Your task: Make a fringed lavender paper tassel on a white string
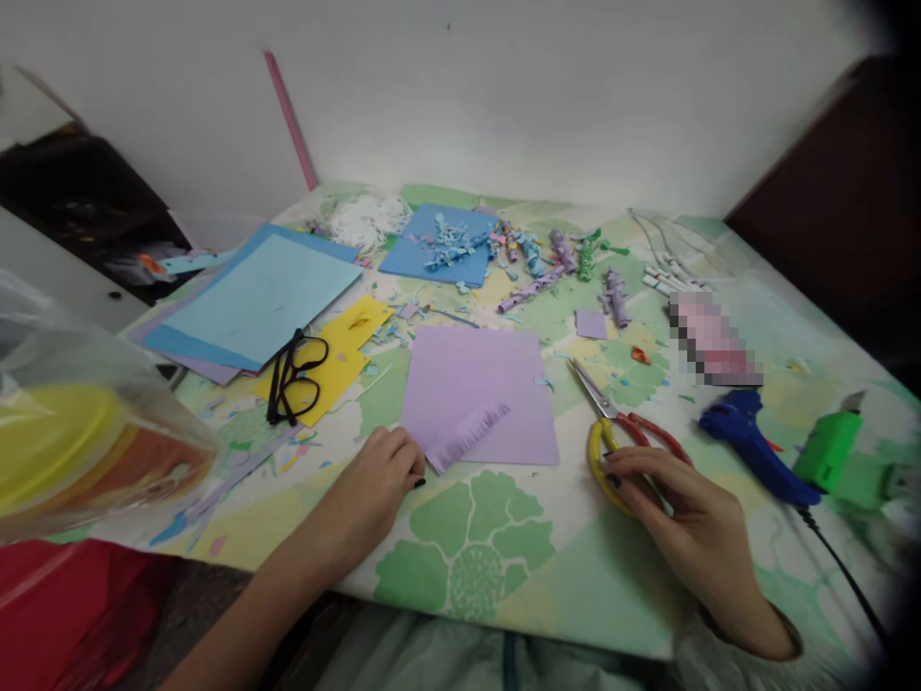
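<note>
My left hand (385, 470) is closed at the near left corner of a square lilac paper sheet (479, 369). Its curled fingers pinch the left end of a lilac paper strip (467, 439), whose far edge is cut into a fine fringe. The strip lies slantwise over the sheet. To the right, my right hand (683, 518) has its thumb and fingers on the handles of a pair of scissors (605, 408), one handle yellow and one red. The scissors rest on the table, blades slightly apart and pointing away from me.
Black glasses (295, 379) lie on yellow paper (352, 331), beside stacked blue sheets (266, 288). Fringed paper rolls (561, 251) and scraps lie toward the wall. At right are a blue glue gun (763, 446) and a green cutter (827, 446). A bagged tub (86, 451) stands left.
</note>
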Motion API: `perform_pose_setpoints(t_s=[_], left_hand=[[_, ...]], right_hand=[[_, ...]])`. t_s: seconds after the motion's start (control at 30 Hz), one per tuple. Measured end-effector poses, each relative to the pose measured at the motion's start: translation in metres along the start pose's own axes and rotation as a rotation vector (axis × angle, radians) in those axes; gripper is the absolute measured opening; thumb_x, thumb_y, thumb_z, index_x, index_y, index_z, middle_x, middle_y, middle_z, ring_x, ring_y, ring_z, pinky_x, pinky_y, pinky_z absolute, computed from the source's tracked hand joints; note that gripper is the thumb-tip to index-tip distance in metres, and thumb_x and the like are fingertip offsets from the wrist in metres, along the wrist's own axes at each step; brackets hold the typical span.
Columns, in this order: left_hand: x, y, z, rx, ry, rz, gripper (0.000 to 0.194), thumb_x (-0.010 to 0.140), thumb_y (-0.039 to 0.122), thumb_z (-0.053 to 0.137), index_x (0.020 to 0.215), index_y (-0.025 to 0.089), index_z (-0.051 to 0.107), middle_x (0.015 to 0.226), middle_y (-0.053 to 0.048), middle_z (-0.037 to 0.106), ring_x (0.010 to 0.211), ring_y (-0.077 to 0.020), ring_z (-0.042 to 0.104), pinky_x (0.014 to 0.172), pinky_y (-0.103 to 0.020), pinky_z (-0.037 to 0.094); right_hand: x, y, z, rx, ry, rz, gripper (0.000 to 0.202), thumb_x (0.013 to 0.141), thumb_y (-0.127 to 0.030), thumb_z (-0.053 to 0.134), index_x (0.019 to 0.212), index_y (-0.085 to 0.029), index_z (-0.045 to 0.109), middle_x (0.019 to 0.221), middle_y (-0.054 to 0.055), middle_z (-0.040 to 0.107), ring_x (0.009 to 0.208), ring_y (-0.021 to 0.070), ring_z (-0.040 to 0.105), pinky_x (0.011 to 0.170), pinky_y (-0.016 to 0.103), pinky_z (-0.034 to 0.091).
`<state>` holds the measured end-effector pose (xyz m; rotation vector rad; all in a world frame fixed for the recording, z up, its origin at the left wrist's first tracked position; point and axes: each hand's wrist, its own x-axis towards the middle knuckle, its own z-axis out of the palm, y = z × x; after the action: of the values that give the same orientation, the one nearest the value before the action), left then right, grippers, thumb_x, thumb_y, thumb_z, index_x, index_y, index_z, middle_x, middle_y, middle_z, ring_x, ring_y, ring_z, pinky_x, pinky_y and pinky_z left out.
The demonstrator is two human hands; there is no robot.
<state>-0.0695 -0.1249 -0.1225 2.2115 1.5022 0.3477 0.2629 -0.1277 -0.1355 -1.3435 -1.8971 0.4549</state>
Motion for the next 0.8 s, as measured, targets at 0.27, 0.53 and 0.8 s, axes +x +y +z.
perform_pose_setpoints(t_s=[0.27,0.53,0.8], left_hand=[[-0.002,-0.012,-0.022,-0.022,0.134,-0.066,0.015,0.087,0.02,0.042,0.079,0.022,0.054,0.077,-0.003,0.06,0.072,-0.0203,0.055,0.062,-0.031,0.043],[0.067,-0.033,-0.065,0.189,0.17,-0.079,0.017,0.085,0.024,0.049,0.086,0.02,0.065,0.092,-0.007,0.069,0.091,-0.0244,0.062,0.081,-0.037,0.046],[0.185,-0.075,-0.069,0.221,0.228,-0.269,0.035,0.09,0.033,0.057,0.121,0.016,0.056,0.122,-0.011,0.058,0.103,-0.0244,0.06,0.085,-0.046,0.052]], right_hand=[[0.005,0.011,0.002,-0.192,0.069,-0.09,0.013,0.085,-0.023,0.058,0.096,-0.021,0.065,0.103,0.01,0.066,0.108,0.0298,0.058,0.089,0.049,0.047],[0.006,0.021,0.009,-0.288,0.009,-0.085,0.016,0.087,-0.024,0.053,0.097,-0.022,0.064,0.107,0.011,0.064,0.111,0.0312,0.053,0.089,0.051,0.045],[0.007,0.024,0.007,-0.358,0.091,0.126,0.035,0.082,-0.032,0.058,0.113,-0.017,0.056,0.116,0.015,0.06,0.105,0.0309,0.056,0.089,0.049,0.046]])
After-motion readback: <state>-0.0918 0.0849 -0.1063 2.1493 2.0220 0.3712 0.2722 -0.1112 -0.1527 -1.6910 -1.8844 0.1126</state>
